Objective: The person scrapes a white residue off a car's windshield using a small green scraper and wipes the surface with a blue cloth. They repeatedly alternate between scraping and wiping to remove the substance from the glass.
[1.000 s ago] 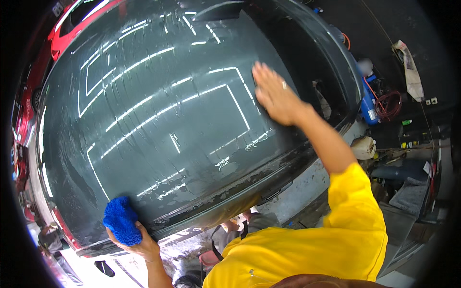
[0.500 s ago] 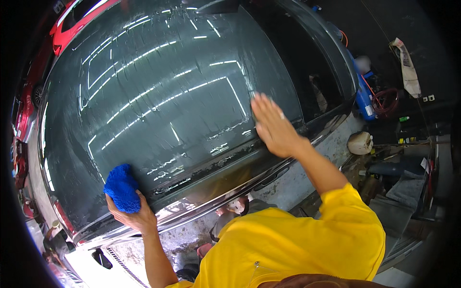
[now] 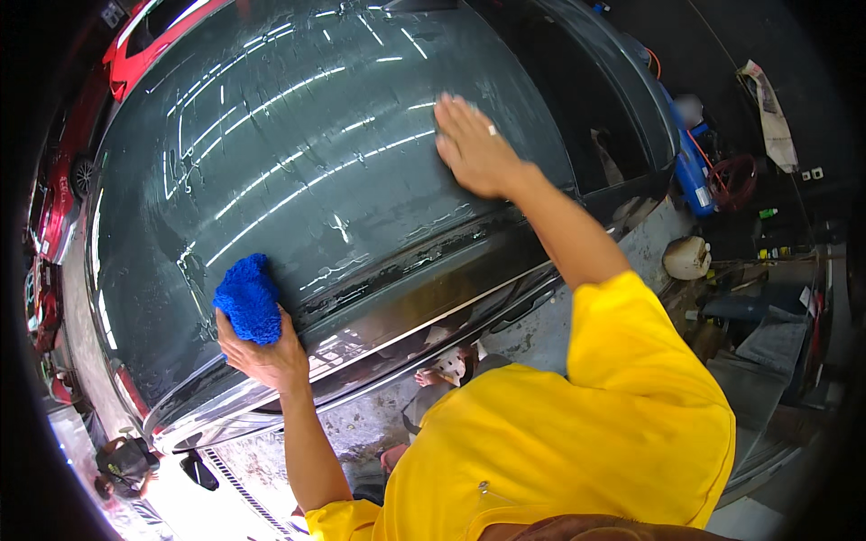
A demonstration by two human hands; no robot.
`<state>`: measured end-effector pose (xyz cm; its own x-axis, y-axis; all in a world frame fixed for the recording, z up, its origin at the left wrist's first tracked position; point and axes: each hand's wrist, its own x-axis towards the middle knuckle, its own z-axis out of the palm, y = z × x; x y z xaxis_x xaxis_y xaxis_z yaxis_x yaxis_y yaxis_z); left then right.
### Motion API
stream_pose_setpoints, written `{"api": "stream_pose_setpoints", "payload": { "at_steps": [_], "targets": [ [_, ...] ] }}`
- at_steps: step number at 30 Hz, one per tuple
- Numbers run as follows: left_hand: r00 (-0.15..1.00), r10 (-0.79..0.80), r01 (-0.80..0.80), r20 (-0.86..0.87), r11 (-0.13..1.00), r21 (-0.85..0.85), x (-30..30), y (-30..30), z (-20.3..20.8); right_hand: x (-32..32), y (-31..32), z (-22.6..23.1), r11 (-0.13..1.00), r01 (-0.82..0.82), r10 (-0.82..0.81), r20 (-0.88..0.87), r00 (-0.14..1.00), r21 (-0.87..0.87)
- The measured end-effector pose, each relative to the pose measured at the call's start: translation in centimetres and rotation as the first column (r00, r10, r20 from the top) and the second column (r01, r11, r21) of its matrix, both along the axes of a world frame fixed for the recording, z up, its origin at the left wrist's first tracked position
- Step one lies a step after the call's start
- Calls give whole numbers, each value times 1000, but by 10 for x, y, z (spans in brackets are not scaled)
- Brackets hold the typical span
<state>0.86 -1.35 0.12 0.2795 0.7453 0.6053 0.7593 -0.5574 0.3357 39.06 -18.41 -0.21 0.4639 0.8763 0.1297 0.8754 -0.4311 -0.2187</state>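
A dark grey car roof [image 3: 298, 207], wet and streaked, with bright light reflections across it, spreads out in front of me. On the roof's near left, close to its side edge, my left hand [image 3: 271, 356] is closed round a bunched blue microfibre cloth [image 3: 248, 302]. The cloth rests against the wet surface. My right hand [image 3: 474, 149] lies flat on the paint, farther off and to the right, fingers stretched out together and nothing held. A ring shows on one finger. To the right of that hand is the dark car glass [image 3: 604, 117].
Red cars [image 3: 68, 194] stand on the left. Another person [image 3: 126, 464] is at the lower left. On the right are a blue cylinder [image 3: 693, 180], a whitish jug [image 3: 687, 259], a coiled hose [image 3: 732, 180] and a pale cloth strip [image 3: 769, 122].
My right hand has slid farther across the roof and to the left. The left hand, still holding the blue cloth, appears slightly higher and more to the right as the view shifts.
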Motion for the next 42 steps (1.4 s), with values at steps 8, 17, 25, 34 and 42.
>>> {"api": "stream_pose_setpoints", "payload": {
  "at_steps": [8,17,25,34,42],
  "targets": [
    [999,42,-42,-24,999,-18,-8,-7,4,-44,26,12,991,-134,134,25,991,12],
    [999,-35,36,5,999,-33,1,-4,8,-22,92,16,1000,7,-7,14,1000,22],
    [999,-35,35,-1,999,-34,-5,-10,23,-138,25,27,984,-156,148,97,984,82],
    [1000,3,-3,4,1000,-19,1,-10,15,-182,61,9,987,36,-38,11,999,158],
    [999,32,-32,-23,999,-14,4,-10,13,-41,-71,0,691,723,-722,-30,691,3]
  ]
}}
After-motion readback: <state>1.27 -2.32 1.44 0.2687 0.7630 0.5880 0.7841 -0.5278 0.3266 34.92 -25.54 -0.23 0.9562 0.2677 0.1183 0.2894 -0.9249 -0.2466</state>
